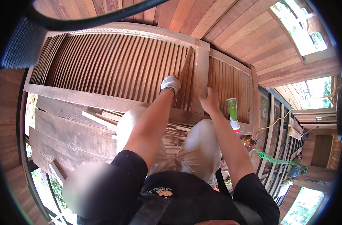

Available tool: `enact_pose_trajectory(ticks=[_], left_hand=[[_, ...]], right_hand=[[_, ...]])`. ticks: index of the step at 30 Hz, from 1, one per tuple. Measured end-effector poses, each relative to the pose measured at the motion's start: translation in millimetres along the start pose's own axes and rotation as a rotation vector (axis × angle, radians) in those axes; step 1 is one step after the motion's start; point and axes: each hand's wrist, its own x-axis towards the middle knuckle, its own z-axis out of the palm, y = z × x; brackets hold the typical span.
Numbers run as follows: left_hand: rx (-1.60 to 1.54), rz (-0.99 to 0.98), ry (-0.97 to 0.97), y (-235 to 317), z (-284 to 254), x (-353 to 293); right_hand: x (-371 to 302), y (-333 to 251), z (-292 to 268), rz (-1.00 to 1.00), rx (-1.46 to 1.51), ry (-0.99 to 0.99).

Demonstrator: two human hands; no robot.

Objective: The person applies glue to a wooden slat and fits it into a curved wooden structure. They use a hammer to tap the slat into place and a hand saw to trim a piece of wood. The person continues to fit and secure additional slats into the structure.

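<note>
A large wooden louvred panel (90, 98) lies in front of my knees, its frame filled with rows of narrow slats. My left hand (171, 83), in a white glove, is closed at the right end of the wider slatted section. It grips a loose-looking wooden slat (185, 69) that slants across the others. Bare and closed, my right hand (209, 101) is over the broad crosspiece (201, 71) between the two slatted sections. Something small and dark shows at its fingertips, too blurred to name. A green and white cylindrical container (232, 109) rests on the panel to its right.
Several thin wood strips (99, 120) lie between the panel and my legs, over wide boards (71, 127). Green netting or cord (277, 159) and a yellow cord (277, 122) run over open floor beams at the right. Plank walls (249, 33) stand beyond the panel.
</note>
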Motion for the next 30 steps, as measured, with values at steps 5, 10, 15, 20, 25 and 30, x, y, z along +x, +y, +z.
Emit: enact_pose_trajectory(ticks=[5,10,15,20,25,30], left_hand=[[-0.154,0.007,0.048,0.0,8.2,-6.1],[-0.07,0.058,0.201,4.8,21.7,-17.8],[-0.236,-0.003,0.164,7.8,14.4,-24.9],[-0.457,0.037,0.184,5.3,48.6,-11.6],[-0.674,0.098,0.19,10.6,69.3,-10.3],[-0.677,0.099,0.165,8.0,74.5,-10.7]], right_hand=[[23.8,-8.9,19.2,-0.036,0.002,0.124],[41.3,11.7,47.8,0.022,-0.051,0.132],[33.2,1.7,57.5,0.018,-0.109,0.199],[29.9,-4.4,58.5,0.038,-0.151,0.25],[33.1,-1.9,59.5,0.071,-0.209,0.275],[30.5,-8.8,57.0,0.074,-0.154,0.252]])
